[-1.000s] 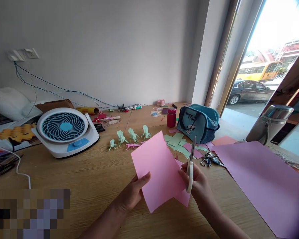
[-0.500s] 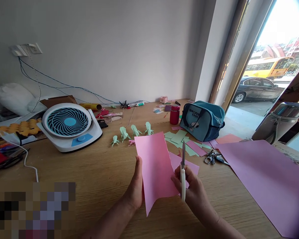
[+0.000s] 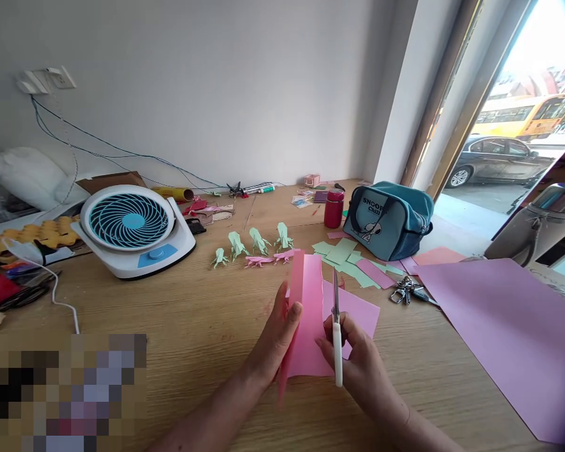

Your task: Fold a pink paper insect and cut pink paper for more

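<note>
A pink paper sheet [image 3: 312,314] stands raised over the wooden table, its left part bent over along a lengthwise fold. My left hand [image 3: 282,329] is closed on that folded left side, thumb in front. White-handled scissors [image 3: 338,351] point away from me, held in my right hand [image 3: 351,351], whose fingers are beside the sheet's right edge. A flat pink-purple sheet [image 3: 362,312] lies behind and to the right. Beyond the hands stand small green folded paper figures [image 3: 258,241], with pink folded figures [image 3: 258,261] in front of them.
On the left is a white fan [image 3: 134,232]. Farther back stand a red bottle [image 3: 334,209] and a blue bag [image 3: 388,220], near green paper pieces [image 3: 341,251]. Keys [image 3: 407,290] lie beside a large purple sheet [image 3: 503,339]; a steel flask [image 3: 541,220] is at the right.
My left hand has bent the sheet's left side over toward the right, and its thumb has moved right. The scissors have shifted slightly left. The view has shifted a little, uncovering the pink figures.
</note>
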Demonstrator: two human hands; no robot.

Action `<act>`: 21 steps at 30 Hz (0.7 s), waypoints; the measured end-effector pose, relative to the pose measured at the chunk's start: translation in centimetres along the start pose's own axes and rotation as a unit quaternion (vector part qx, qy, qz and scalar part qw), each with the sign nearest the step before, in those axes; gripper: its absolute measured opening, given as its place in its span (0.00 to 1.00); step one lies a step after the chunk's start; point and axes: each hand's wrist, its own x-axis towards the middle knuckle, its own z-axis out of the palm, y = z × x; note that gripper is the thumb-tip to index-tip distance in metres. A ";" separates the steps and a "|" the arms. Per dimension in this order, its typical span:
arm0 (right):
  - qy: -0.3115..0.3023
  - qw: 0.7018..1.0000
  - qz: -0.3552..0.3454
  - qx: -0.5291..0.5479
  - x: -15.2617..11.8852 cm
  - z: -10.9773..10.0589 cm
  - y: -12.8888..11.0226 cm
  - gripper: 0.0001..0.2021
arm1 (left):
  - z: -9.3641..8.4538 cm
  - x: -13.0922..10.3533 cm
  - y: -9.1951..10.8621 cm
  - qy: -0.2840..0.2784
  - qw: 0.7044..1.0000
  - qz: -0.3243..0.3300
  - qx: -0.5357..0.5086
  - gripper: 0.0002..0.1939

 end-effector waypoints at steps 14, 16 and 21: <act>0.036 0.997 0.065 0.032 0.4 -0.8 0.7 0.10 | 0.6 -0.6 1.8 0.020 0.997 -0.026 -0.069 0.27; 0.045 0.996 0.074 0.027 0.6 -1.0 0.8 0.10 | 0.2 -0.3 2.2 0.065 0.991 -0.059 -0.099 0.24; 0.063 0.996 0.066 -0.015 0.6 -1.8 0.9 0.10 | -0.6 0.2 2.5 0.138 0.983 -0.098 -0.074 0.20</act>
